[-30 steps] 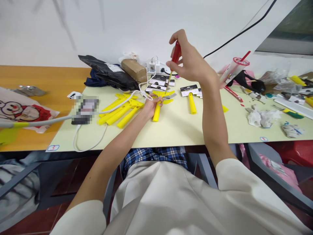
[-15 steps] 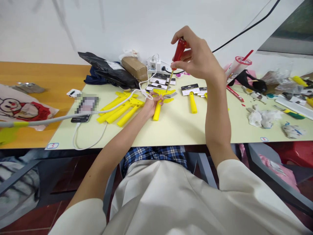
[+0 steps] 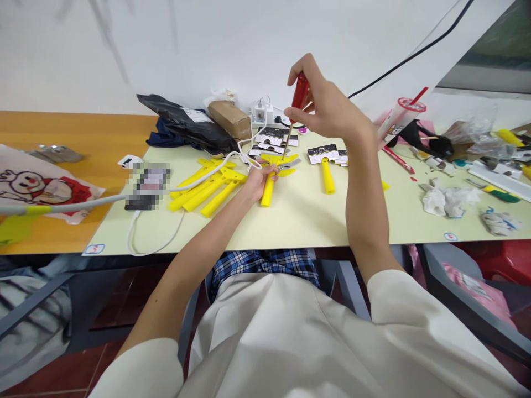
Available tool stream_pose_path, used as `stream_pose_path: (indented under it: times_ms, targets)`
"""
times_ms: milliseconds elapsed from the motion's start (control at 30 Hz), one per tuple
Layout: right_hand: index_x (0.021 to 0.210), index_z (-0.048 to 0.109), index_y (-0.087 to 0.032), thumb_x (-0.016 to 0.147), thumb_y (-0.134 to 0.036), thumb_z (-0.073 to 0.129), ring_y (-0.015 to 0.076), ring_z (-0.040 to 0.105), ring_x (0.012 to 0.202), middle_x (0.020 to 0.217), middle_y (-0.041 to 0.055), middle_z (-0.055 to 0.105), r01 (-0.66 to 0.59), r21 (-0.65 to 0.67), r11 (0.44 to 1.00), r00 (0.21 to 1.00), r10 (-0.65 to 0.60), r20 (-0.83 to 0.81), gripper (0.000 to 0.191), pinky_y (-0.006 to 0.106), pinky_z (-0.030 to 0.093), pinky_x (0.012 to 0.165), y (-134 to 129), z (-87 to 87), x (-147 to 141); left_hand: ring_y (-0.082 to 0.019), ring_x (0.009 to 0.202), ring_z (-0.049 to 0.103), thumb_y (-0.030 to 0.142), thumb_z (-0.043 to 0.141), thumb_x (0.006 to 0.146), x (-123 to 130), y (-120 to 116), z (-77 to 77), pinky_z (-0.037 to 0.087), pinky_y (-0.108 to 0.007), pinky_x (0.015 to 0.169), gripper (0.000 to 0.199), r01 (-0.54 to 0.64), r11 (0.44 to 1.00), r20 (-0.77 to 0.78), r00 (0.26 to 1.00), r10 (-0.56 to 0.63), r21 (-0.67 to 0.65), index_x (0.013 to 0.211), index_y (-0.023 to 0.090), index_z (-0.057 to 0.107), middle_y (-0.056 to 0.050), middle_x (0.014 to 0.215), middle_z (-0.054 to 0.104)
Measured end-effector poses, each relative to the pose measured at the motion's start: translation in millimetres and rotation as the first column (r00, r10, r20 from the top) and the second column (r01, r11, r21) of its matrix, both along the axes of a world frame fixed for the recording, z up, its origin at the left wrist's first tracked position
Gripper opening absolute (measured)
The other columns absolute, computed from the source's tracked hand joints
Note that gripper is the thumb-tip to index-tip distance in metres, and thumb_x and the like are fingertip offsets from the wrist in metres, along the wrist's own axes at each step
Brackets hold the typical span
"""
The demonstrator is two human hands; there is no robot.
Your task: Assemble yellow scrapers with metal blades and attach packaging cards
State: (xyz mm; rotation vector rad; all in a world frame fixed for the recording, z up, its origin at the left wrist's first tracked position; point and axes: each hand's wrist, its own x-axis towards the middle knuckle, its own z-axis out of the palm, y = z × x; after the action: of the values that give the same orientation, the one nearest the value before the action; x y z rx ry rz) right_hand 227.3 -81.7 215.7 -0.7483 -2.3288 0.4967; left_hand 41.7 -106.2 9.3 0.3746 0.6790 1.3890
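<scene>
My left hand (image 3: 261,180) grips a yellow plastic-handled scraper (image 3: 267,193) with a grey metal blade at its head, held at the table. Above it, the fingers of my right hand (image 3: 323,105) wrap round the red handle of a screwdriver (image 3: 299,98). Its thin shaft points down, and the tip meets the scraper's head; whether it sits in a screw is too small to tell. Several similar yellow handles (image 3: 207,188) lie in a pile left of my left hand. Another yellow handle (image 3: 327,177) rests to the right, under a black-and-white card (image 3: 322,153).
A white cable (image 3: 199,179) crosses from the left past the yellow pile. A phone (image 3: 147,188), a black plastic bag (image 3: 191,121), a cardboard box (image 3: 229,119) and a power strip (image 3: 261,113) lie around. To the right are a drink cup (image 3: 402,119) and crumpled tissue (image 3: 450,198).
My right hand and the screwdriver have come down slightly and tilted a little, with the tip still at the scraper's head. My left hand keeps its hold; the view has shifted slightly.
</scene>
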Motion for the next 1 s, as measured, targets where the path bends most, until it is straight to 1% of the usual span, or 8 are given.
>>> stream_pose_path:
  times_ms: [67, 133, 267, 433, 600, 767, 867, 1000]
  targets:
    - [0.117, 0.058, -0.042, 0.086, -0.044, 0.079, 0.0310, 0.068, 0.101, 0.112, -0.0001, 0.076, -0.043, -0.015, 0.999, 0.999, 0.043, -0.014, 0.038, 0.051, 0.061, 0.089, 2, 0.3, 2, -0.013, 0.070, 0.065, -0.010, 0.069, 0.070, 0, 0, 1.8, 0.039, -0.020, 0.056, 0.056, -0.010, 1.000, 0.000, 1.000, 0.010, -0.003, 0.103, 0.027, 0.043, 0.003, 0.087, 0.063]
    - [0.111, 0.061, -0.045, 0.079, -0.046, 0.085, 0.0343, 0.070, 0.105, 0.109, -0.0012, 0.077, -0.017, -0.025, 1.000, 0.999, 0.016, -0.044, 0.040, 0.052, 0.061, 0.085, 3, 0.2, 3, -0.012, 0.070, 0.065, -0.010, 0.070, 0.070, 1, -1, 3.0, 0.039, -0.020, 0.056, 0.057, -0.014, 1.000, -0.002, 1.000, 0.014, -0.002, 0.104, 0.027, 0.044, 0.004, 0.087, 0.062]
    - [0.110, 0.061, -0.044, 0.082, -0.050, 0.086, 0.0327, 0.069, 0.086, 0.093, -0.0023, 0.074, 0.070, 0.029, 0.997, 0.996, -0.069, -0.055, 0.038, 0.056, 0.061, 0.084, 5, -0.4, 5, -0.012, 0.070, 0.066, -0.010, 0.070, 0.069, 1, -2, 4.8, 0.039, -0.019, 0.056, 0.059, 0.001, 1.000, -0.009, 1.000, -0.001, -0.016, 0.106, 0.028, 0.044, 0.004, 0.087, 0.062]
    - [0.115, 0.059, -0.041, 0.084, -0.050, 0.084, 0.0292, 0.071, 0.100, 0.112, -0.0017, 0.077, -0.039, -0.054, 0.998, 0.997, 0.035, -0.067, 0.040, 0.051, 0.061, 0.090, 6, 0.0, 6, -0.014, 0.071, 0.067, -0.008, 0.071, 0.071, 0, -5, 6.9, 0.040, -0.020, 0.055, 0.053, -0.001, 1.000, -0.020, 1.000, 0.001, 0.018, 0.102, 0.027, 0.044, 0.003, 0.084, 0.062]
    - [0.112, 0.061, -0.045, 0.077, -0.056, 0.087, 0.0311, 0.067, 0.089, 0.088, -0.0035, 0.075, 0.057, -0.034, 0.998, 0.994, -0.060, -0.091, 0.045, 0.053, 0.057, 0.089, 12, -3.6, 3, -0.012, 0.070, 0.067, -0.009, 0.072, 0.068, 0, -4, 5.8, 0.039, -0.018, 0.056, 0.056, 0.011, 1.000, -0.017, 1.000, -0.011, 0.017, 0.102, 0.027, 0.045, 0.004, 0.086, 0.062]
    - [0.113, 0.061, -0.042, 0.079, -0.050, 0.085, 0.0320, 0.070, 0.100, 0.100, -0.0009, 0.078, -0.021, -0.116, 0.993, 0.996, 0.010, -0.092, 0.043, 0.052, 0.058, 0.089, 10, -2.8, 4, -0.012, 0.071, 0.067, -0.008, 0.072, 0.067, 0, -1, 3.0, 0.038, -0.018, 0.056, 0.057, 0.015, 1.000, -0.031, 0.999, -0.015, 0.007, 0.102, 0.027, 0.043, 0.005, 0.088, 0.063]
    - [0.109, 0.061, -0.038, 0.079, -0.046, 0.087, 0.0341, 0.071, 0.094, 0.095, 0.0007, 0.076, 0.023, -0.100, 0.995, 0.994, -0.033, -0.103, 0.040, 0.053, 0.058, 0.086, 8, -2.2, 5, -0.012, 0.072, 0.067, -0.008, 0.072, 0.067, -1, 0, 1.8, 0.039, -0.018, 0.056, 0.056, 0.022, 1.000, -0.033, 0.999, -0.021, 0.022, 0.101, 0.027, 0.044, 0.004, 0.088, 0.063]
    - [0.103, 0.059, -0.037, 0.077, -0.051, 0.090, 0.0312, 0.066, 0.087, 0.088, -0.0009, 0.073, 0.094, -0.049, 0.994, 0.991, -0.098, -0.091, 0.043, 0.051, 0.055, 0.083, 15, -4.3, 8, -0.012, 0.071, 0.067, -0.008, 0.071, 0.067, 0, -1, 1.7, 0.039, -0.018, 0.056, 0.055, 0.016, 0.999, -0.048, 0.999, -0.014, 0.042, 0.102, 0.027, 0.046, 0.004, 0.086, 0.063]
